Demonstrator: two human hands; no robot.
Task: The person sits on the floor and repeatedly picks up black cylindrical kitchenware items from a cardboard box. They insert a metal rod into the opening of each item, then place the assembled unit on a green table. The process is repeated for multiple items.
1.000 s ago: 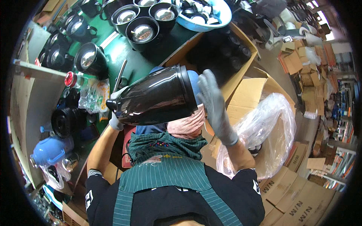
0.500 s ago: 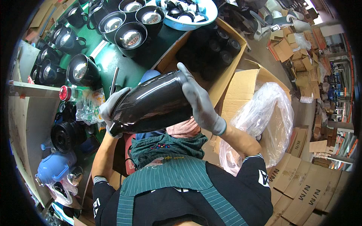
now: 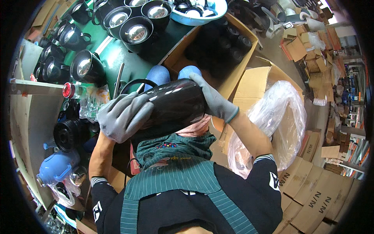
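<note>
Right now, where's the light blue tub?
In the head view, the light blue tub is top centre, just right of the black mugs, beside the open box holding black parts.

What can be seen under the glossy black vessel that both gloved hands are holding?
Past the lower edge of the glossy black vessel, pink cloth and green striped apron show; beyond its upper edge, two blue-clad knees. Whatever lies directly beneath the vessel is covered.

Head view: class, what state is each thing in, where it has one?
Black vessel: tipped sideways, held
Left grip: gloved, curled over vessel
Right grip: gloved, against vessel's end
Black pots: open
Blue basin: open, loaded
Parts box: open, loaded
Carton: open
Plastic liner: crumpled
Clear container: capped
</note>
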